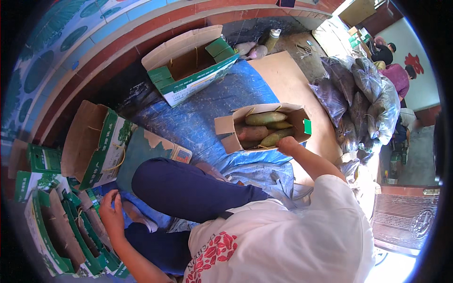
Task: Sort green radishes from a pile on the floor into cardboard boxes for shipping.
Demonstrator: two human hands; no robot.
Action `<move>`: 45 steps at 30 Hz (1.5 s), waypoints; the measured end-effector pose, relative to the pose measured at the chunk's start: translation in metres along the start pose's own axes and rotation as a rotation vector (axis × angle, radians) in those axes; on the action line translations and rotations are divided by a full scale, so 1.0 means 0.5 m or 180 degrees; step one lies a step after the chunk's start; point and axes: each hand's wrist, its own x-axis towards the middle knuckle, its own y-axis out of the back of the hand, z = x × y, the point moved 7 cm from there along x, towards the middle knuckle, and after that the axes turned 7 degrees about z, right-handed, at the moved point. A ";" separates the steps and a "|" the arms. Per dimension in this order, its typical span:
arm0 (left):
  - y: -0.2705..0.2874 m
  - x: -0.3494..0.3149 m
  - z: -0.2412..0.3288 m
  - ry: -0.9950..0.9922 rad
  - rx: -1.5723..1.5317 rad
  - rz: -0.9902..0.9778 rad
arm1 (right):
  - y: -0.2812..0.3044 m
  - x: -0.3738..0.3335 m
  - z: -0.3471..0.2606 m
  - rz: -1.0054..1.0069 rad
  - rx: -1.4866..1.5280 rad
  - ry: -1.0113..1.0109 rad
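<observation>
A cardboard carton (231, 141) with raised flaps stands on the blue tarp, ahead and right of my knee. Inside lie several large long radishes (265, 118), mostly green, one of them reddish-brown. My right hand (286, 145) is closed over the carton's near rim, close to its cord handle; the fingertips are partly hidden. Low on the left, my left hand (112, 212) hangs beside my leg with its fingers apart and nothing in it. Nearest to it are several empty green-and-white cartons (60, 231) standing in a row.
A flat scale (141, 153) with a keypad sits left of my knee, against an open carton (92, 141). Another open carton (196, 78) stands at the far edge of the blue tarp (188, 120). Filled plastic bags (363, 94) lie right. Other people (394, 75) are beyond.
</observation>
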 end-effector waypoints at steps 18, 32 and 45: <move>0.010 -0.004 0.006 0.0059 0.0034 -0.0070 | 0.006 -0.036 -0.082 -0.0125 0.0430 -0.0053; 0.008 -0.003 0.008 0.0137 -0.0038 -0.0152 | 0.042 -0.046 -0.157 -0.0320 0.0628 -0.0048; -0.013 0.010 0.011 0.0126 -0.0065 -0.0186 | 0.065 -0.044 -0.190 -0.0351 0.0590 0.0031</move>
